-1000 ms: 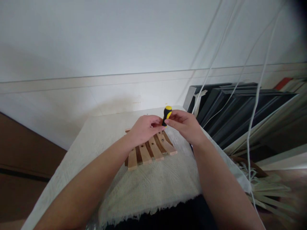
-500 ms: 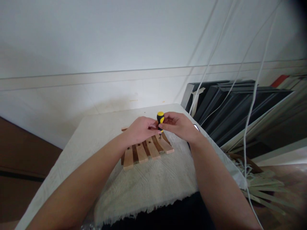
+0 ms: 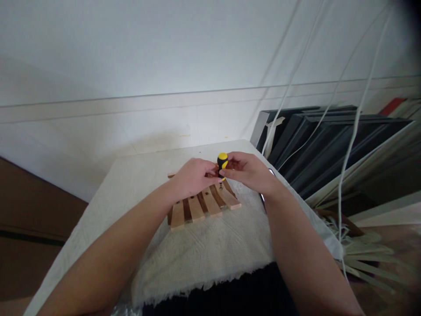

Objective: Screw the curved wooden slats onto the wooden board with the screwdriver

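A short screwdriver [image 3: 222, 161] with a yellow and black handle stands upright, its tip at a screw near the right end of a slatted wooden piece [image 3: 196, 208]. My right hand [image 3: 245, 169] has its thumb and fingers closed round the handle from the right. From the left, my left hand [image 3: 195, 175] reaches over the slats, thumb and forefinger closed about the lower part of the screwdriver; the exact contact is partly hidden. Light and dark wooden strips alternate in the piece, and dark screw heads show along it. My left hand covers its far side.
A pale cloth [image 3: 230, 237] with a frayed front edge covers the table, which meets a white wall [image 3: 164, 127]. A phone [image 3: 262, 197] lies partly hidden by my right forearm. Dark panels [image 3: 329, 145] lean at the right, and white cables [image 3: 348, 145] hang before them.
The view has shifted slightly, so everything sits a little further right. Both hands stay at the screwdriver, which remains upright over the same screw.
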Tool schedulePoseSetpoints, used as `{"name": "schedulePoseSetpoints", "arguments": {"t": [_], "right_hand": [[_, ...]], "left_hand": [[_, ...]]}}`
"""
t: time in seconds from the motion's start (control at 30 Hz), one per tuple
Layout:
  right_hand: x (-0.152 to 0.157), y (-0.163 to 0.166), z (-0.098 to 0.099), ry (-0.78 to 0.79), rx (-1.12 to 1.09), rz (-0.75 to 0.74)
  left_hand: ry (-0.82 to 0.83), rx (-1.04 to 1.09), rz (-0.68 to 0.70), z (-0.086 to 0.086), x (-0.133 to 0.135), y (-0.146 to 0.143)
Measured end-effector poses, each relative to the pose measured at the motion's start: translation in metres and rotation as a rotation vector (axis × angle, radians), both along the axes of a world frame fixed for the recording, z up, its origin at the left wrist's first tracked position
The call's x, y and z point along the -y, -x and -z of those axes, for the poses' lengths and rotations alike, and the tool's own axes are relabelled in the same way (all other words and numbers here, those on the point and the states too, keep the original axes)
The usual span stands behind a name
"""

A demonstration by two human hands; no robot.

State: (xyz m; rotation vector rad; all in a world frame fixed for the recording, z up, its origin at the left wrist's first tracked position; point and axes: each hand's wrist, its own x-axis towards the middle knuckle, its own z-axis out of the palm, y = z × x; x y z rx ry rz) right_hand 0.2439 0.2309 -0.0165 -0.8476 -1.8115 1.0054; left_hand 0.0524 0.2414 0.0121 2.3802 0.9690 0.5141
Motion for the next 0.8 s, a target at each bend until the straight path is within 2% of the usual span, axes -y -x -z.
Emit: {"name": "schedulePoseSetpoints", "arguments": {"t": [0.13, 0.23, 0.33, 0.43, 0.57, 0.67, 0.8], "right_hand": [[0.003, -0.002, -0.005, 0.081, -0.005, -0.031], [0.004, -0.004, -0.007, 0.161, -0.017, -0.064], [0.005, -0.007, -0.007, 0.177, 0.000, -0.091], [0.006, -0.007, -0.009, 0.153, 0.054, -0.080], [0.007, -0.004, -0.011, 0.045, 0.127, 0.019], [0.004, -0.002, -0.009, 0.021, 0.160, 0.076], [0.002, -0.002, -0.007, -0.028, 0.116, 0.098]], "left_hand": [[-0.033, -0.027, -0.026, 0.002, 0.000, -0.001], [0.034, -0.011, -0.014, 0.005, -0.001, -0.001], [0.099, 0.022, 0.003, 0.004, -0.001, -0.001], [0.096, -0.011, 0.006, -0.001, 0.002, -0.001], [0.090, 0.008, -0.044, -0.006, 0.006, -0.001], [0.038, 0.042, -0.112, -0.003, 0.006, -0.002], [0.036, 0.033, -0.088, 0.002, 0.002, -0.003]]}}
